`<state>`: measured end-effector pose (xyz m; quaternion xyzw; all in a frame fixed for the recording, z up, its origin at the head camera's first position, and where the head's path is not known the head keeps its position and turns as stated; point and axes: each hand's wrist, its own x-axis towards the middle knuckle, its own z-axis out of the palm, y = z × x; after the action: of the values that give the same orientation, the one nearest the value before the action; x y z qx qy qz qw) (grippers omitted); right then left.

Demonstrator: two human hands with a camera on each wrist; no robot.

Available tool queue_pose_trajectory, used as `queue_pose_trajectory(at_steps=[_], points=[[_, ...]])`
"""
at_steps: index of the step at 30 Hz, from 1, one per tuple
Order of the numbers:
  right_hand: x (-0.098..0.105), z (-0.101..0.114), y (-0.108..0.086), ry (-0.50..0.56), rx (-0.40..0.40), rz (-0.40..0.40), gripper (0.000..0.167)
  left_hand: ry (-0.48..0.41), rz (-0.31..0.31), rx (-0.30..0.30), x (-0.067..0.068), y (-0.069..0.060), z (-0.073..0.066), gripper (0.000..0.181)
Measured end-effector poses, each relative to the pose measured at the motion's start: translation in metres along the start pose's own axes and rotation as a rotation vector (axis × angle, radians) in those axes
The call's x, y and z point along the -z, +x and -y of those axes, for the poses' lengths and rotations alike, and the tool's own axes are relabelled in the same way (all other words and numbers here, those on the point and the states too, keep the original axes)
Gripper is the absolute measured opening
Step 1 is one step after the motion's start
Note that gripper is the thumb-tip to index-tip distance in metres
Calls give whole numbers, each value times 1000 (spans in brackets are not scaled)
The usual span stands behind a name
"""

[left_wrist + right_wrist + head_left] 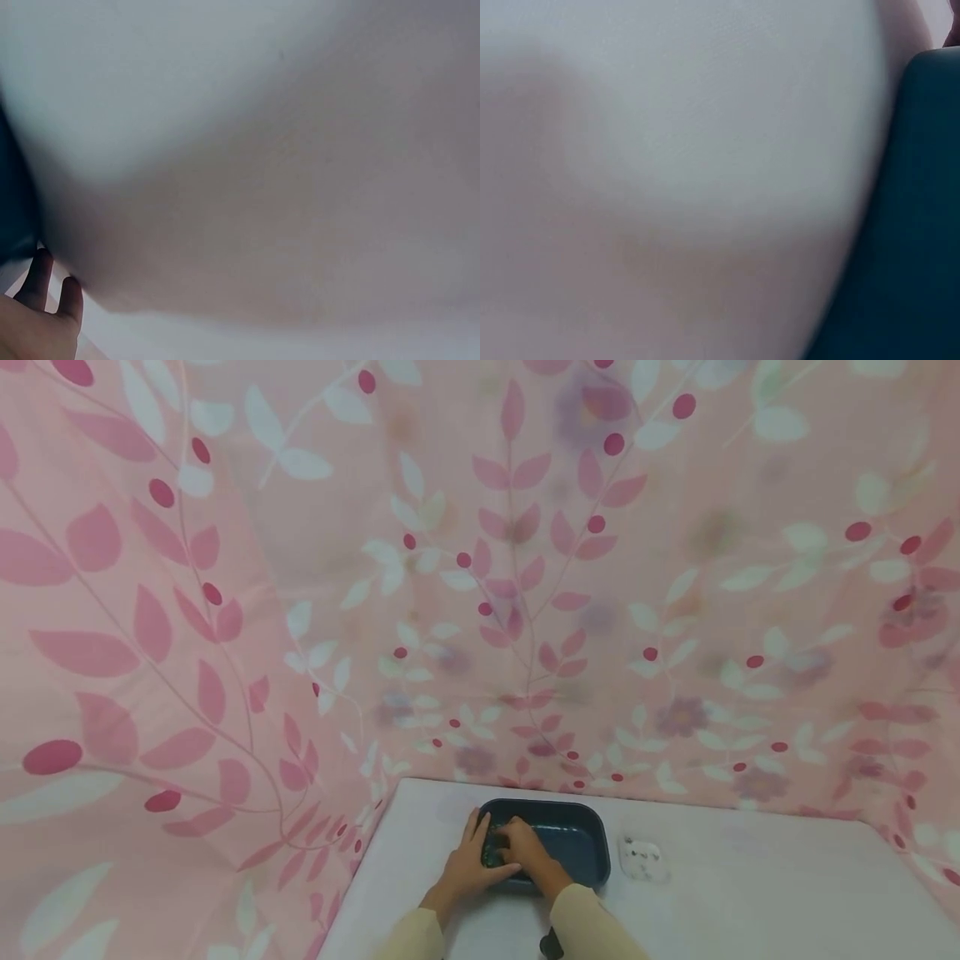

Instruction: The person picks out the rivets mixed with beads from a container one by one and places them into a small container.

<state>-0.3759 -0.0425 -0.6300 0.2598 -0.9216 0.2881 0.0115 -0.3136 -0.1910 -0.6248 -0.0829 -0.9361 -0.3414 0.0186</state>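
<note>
A dark blue rectangular basin (581, 843) stands on the white table. My left hand (467, 864) lies along its left side, fingers extended at the rim and thumb spread across the near side. Over the basin's left part, my right hand (528, 852) reaches in with bent fingers; what they touch or hold is hidden. Small greenish bits (491, 853) show between the hands inside the basin. The left wrist view catches some left-hand fingers (70, 300) beside the basin's dark wall (16, 202). The right wrist view shows mostly the basin's outer wall (911, 225).
To the basin's right lies a small whitish, rounded-square item (642, 860) with dark specks. A dark rounded object (551, 946) is partly covered by the right sleeve. Pink leaf-patterned cloth (525, 652) hangs behind the table (765, 893) and on its left.
</note>
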Motion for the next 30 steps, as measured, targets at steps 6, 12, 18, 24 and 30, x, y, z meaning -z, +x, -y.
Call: queue_pose_trajectory(at_steps=[6, 12, 18, 24, 30], points=[[-2, 0, 0, -25, 32, -9, 25, 6, 7, 17, -6, 1, 3, 108], [-4, -1, 3, -32, 23, -19, 22, 13, 3, 22, -5, 2, 1, 107], [-4, 0, 9, 7, -19, -10, 18, 23, -1, 35, 1, 3, -3, 106], [-4, -1, 10, 59, -52, -12, 7, 24, -16, 32, -2, 6, 0, 107], [-4, 0, 6, 78, -43, 1, 6, 30, 0, 41, -4, 4, 2, 108]])
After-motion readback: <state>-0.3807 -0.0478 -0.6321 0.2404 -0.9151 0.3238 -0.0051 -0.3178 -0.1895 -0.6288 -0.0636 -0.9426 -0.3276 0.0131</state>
